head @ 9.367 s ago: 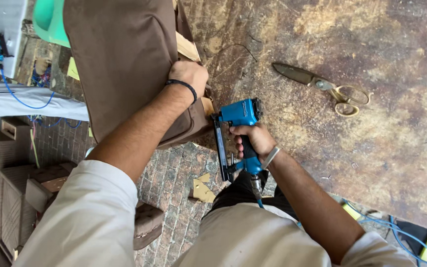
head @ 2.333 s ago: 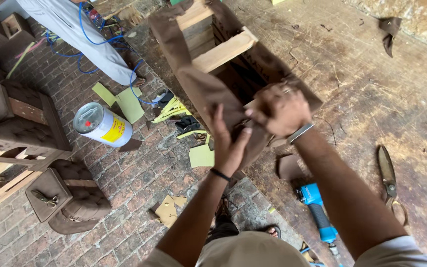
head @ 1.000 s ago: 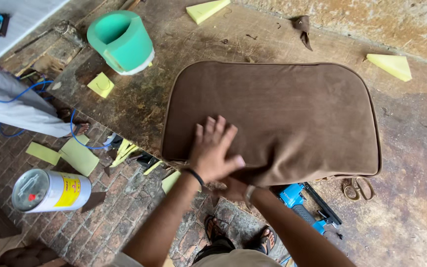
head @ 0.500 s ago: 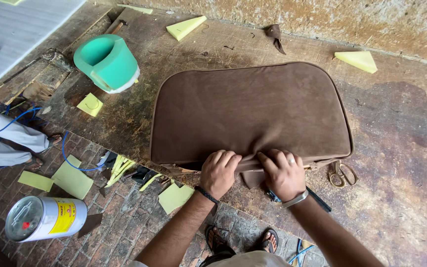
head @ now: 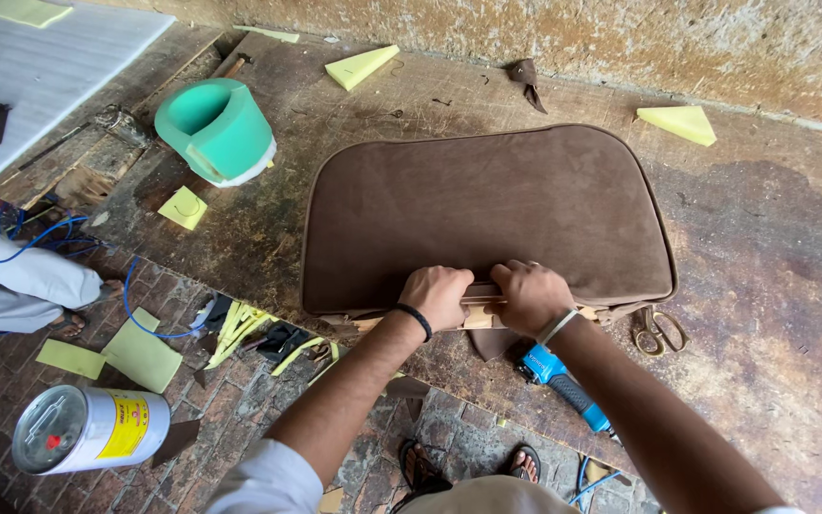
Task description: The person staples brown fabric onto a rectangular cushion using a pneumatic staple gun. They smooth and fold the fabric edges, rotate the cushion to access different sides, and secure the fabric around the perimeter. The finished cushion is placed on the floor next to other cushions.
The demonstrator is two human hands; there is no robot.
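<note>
Taking the brown upholstered cushion (head: 487, 214) on the worktop (head: 773, 286) as landmark, we see, left of it, a metal can (head: 92, 428) on the brick floor and a green foam roll (head: 216, 128). At its near edge, our left hand (head: 438, 295) and right hand (head: 528, 297), both curled shut side by side, pinch the fabric over the wooden frame. Right of them lie a blue staple gun (head: 563, 381) and scissors (head: 656, 331).

Both arms are stretched forward, bare from the elbows down. The left hand (head: 438, 293) and right hand (head: 528, 295) are held side by side, knuckles up, fingers curled under. A band is worn on each wrist.
</note>
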